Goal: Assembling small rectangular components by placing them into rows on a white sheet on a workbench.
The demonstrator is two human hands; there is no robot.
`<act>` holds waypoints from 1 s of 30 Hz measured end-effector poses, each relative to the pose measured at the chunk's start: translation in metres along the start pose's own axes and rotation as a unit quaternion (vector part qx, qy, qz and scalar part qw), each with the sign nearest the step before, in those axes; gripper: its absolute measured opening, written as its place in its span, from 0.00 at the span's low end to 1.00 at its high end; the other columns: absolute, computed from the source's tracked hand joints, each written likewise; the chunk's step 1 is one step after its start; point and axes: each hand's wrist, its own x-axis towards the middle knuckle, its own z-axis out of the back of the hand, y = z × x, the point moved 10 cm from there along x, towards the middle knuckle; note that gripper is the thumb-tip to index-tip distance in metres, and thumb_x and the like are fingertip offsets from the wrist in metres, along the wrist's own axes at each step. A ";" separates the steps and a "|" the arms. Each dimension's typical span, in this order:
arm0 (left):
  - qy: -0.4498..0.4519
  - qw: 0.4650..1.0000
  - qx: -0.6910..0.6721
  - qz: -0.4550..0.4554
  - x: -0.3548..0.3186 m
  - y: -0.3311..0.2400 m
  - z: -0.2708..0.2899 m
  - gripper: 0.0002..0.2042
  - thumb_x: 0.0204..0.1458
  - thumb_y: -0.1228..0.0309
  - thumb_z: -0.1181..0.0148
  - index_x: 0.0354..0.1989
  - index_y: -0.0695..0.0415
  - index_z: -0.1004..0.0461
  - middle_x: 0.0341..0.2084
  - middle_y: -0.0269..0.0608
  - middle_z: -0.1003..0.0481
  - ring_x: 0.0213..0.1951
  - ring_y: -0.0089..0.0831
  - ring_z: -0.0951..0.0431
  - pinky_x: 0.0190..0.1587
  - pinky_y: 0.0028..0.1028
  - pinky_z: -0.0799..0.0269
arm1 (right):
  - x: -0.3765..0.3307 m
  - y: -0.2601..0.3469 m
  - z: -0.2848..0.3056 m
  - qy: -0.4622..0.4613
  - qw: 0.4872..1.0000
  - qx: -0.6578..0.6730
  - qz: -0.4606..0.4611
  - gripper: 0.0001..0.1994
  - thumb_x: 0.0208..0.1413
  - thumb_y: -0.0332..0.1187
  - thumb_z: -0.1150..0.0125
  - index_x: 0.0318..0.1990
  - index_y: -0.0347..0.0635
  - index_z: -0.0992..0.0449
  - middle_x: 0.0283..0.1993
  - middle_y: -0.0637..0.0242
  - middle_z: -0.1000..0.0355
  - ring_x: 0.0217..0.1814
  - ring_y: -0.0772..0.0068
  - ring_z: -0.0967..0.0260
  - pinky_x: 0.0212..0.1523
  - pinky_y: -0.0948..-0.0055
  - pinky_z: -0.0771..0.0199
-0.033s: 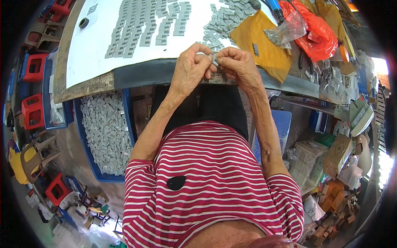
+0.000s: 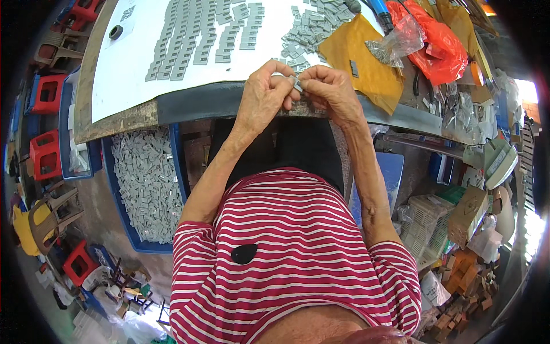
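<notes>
Over the table's near edge, my left hand (image 2: 266, 94) pinches a small grey plastic piece (image 2: 297, 84) between thumb and fingers. My right hand (image 2: 334, 94) meets it from the other side, thumb and forefinger closed at the same piece. Fingertips cover most of it, and anything smaller between them is hidden. Beyond my hands lies a loose heap of similar grey pieces (image 2: 309, 31). To the left, more grey pieces with dark slots (image 2: 186, 46) are laid out in long rows on a white sheet (image 2: 129, 74).
A brown paper sheet (image 2: 344, 49), a clear bag of tiny parts (image 2: 395, 49) and a red plastic bag (image 2: 441, 51) lie at right. A black ring (image 2: 116, 32) sits at far left. Below the table stands a blue bin (image 2: 134, 238) full of grey pieces.
</notes>
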 end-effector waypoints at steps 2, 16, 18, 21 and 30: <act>-0.001 1.000 -0.002 0.003 0.000 0.002 -0.001 0.07 0.52 0.73 0.52 0.37 0.63 0.34 0.19 0.38 0.26 0.18 0.17 0.30 0.21 0.14 0.38 | 0.001 0.001 0.001 -0.001 1.000 -0.006 0.009 0.06 0.47 0.28 0.42 0.31 0.35 0.27 0.21 0.75 0.33 0.15 0.90 0.47 0.14 0.89 0.53; -0.013 0.999 -0.039 0.005 -0.002 0.008 -0.002 0.07 0.53 0.74 0.53 0.37 0.64 0.35 0.20 0.41 0.26 0.19 0.20 0.28 0.21 0.15 0.36 | -0.004 0.003 0.003 -0.034 0.997 -0.052 0.048 0.07 0.47 0.30 0.44 0.32 0.35 0.26 0.21 0.74 0.32 0.17 0.91 0.46 0.16 0.89 0.51; -0.017 0.999 -0.048 -0.003 -0.002 0.008 -0.002 0.06 0.52 0.75 0.53 0.35 0.64 0.35 0.19 0.41 0.26 0.18 0.19 0.28 0.20 0.15 0.35 | -0.004 0.004 0.003 -0.039 0.996 -0.063 0.049 0.07 0.47 0.29 0.44 0.32 0.35 0.26 0.21 0.74 0.32 0.17 0.91 0.46 0.16 0.89 0.50; -0.020 0.999 -0.046 -0.010 -0.002 0.006 -0.002 0.05 0.51 0.75 0.53 0.34 0.64 0.35 0.18 0.40 0.27 0.18 0.19 0.28 0.19 0.15 0.34 | -0.003 0.004 0.004 -0.046 0.994 -0.081 0.051 0.07 0.46 0.29 0.44 0.31 0.35 0.26 0.20 0.74 0.32 0.16 0.91 0.46 0.15 0.89 0.50; 0.028 0.987 0.139 -0.075 -0.004 -0.015 -0.004 0.08 0.49 0.77 0.49 0.38 0.63 0.33 0.20 0.38 0.27 0.22 0.20 0.28 0.26 0.19 0.32 | 0.000 0.007 0.007 -0.014 0.998 -0.058 0.013 0.05 0.44 0.28 0.44 0.28 0.36 0.26 0.18 0.76 0.35 0.15 0.90 0.47 0.14 0.87 0.51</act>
